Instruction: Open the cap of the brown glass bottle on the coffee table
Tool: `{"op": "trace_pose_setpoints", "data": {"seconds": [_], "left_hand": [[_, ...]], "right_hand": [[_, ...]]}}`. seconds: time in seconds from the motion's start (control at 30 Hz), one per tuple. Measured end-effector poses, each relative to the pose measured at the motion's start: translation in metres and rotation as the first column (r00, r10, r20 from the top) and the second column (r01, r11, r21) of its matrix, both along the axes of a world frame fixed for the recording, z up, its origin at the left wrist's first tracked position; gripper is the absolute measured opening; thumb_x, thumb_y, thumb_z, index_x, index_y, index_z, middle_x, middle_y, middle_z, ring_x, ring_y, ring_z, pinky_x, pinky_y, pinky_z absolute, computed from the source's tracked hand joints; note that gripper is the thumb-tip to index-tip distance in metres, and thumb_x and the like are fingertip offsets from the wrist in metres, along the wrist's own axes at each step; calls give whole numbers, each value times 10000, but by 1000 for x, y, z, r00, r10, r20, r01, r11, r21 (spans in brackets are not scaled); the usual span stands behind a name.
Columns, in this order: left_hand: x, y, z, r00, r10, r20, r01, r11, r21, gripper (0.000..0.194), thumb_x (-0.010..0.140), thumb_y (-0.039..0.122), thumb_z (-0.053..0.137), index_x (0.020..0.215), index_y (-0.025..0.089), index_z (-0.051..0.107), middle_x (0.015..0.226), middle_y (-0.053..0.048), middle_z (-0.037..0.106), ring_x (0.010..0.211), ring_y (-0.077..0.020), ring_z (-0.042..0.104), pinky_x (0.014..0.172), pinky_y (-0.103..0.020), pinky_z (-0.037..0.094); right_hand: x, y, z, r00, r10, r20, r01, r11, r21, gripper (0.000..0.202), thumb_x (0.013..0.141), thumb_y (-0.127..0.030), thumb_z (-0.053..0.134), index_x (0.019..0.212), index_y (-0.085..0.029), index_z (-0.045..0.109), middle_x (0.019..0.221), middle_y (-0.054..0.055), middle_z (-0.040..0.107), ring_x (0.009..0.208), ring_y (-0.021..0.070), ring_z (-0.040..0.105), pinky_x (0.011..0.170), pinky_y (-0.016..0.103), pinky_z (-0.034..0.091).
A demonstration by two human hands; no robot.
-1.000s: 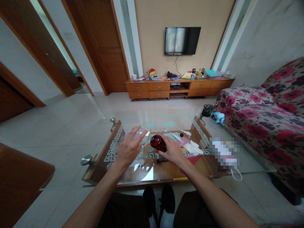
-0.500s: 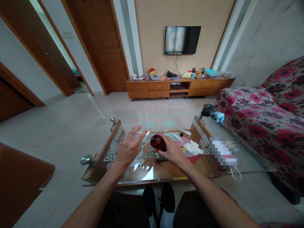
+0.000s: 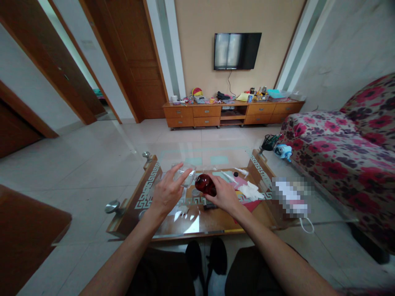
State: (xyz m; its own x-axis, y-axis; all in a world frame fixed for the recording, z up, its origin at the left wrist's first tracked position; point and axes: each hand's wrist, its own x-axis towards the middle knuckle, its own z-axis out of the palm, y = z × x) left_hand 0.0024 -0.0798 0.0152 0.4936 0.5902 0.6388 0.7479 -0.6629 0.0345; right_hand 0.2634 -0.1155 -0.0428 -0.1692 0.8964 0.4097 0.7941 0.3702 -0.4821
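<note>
My left hand (image 3: 167, 192) holds a clear glass cup (image 3: 184, 174) tilted above the glass-topped coffee table (image 3: 212, 222). My right hand (image 3: 224, 196) grips a dark red bottle (image 3: 205, 185), tipped on its side with its end pointing toward the cup. Bottle and cup are close together, almost touching. Both hands hover over the middle of the table.
White crumpled tissue (image 3: 250, 191) and a pink sheet lie on the table to the right of my hands. A floral sofa (image 3: 345, 144) stands at the right. A wooden TV cabinet (image 3: 231, 113) and a wall TV (image 3: 237, 51) are at the far wall. A wooden edge (image 3: 27, 230) sits near left.
</note>
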Motion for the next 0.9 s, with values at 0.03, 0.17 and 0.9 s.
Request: {"op": "trace_pose_setpoints", "data": {"seconds": [0.03, 0.17, 0.9], "left_hand": [[0, 0, 0, 1000, -3, 0, 3, 1000, 2, 766, 869, -3, 636, 1540, 344, 511, 1604, -94, 472, 1379, -314, 569, 1096, -499, 570], [0, 1, -1, 1000, -19, 20, 19, 1000, 15, 763, 873, -4, 626, 1538, 351, 510, 1596, -89, 482, 1377, -313, 570, 1104, -511, 567], [1, 1, -2, 1000, -14, 8, 14, 1000, 19, 772, 866, -27, 599, 1532, 354, 507, 1598, -88, 477, 1397, -308, 555, 1109, -502, 565]], "right_hand": [[0, 0, 0, 1000, 1, 1, -1, 1000, 0, 863, 851, -435, 792, 1601, -333, 376, 1434, 123, 617, 1234, 369, 624, 982, 529, 535], [0, 0, 1, 1000, 0, 5, 0, 1000, 7, 870, 857, -436, 779, 1612, -348, 356, 1436, 117, 615, 1242, 362, 619, 968, 525, 538], [0, -2, 3, 999, 15, -41, -15, 1000, -2, 844, 858, -389, 782, 1596, -343, 376, 1477, 122, 592, 1270, 389, 606, 997, 560, 531]]}}
